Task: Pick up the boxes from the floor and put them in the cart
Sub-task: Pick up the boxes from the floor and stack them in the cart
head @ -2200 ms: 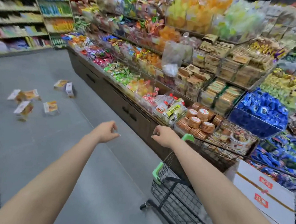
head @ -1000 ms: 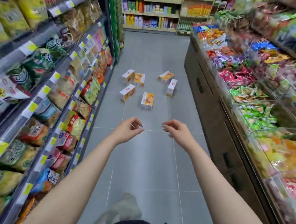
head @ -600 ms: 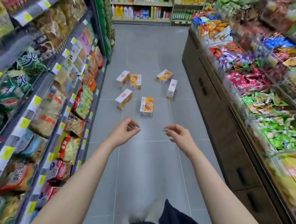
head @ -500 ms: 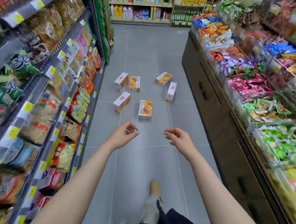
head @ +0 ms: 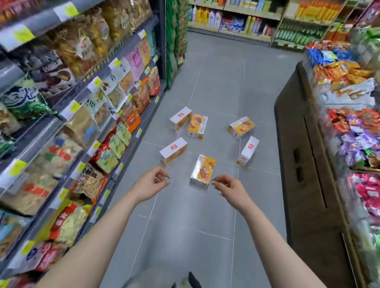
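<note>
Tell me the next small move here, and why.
Probably step closer and bend toward the nearest box. All six boxes lie on the floor ahead, and the left hand and right hand hold nothing. No cart is in view.

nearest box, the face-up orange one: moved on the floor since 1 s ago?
No. The orange box lies just beyond the same floor tile seam, with the same neighbours; only the camera has come closer.

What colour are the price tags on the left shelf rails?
Yellow and white price tags, seen in the head view.
</note>
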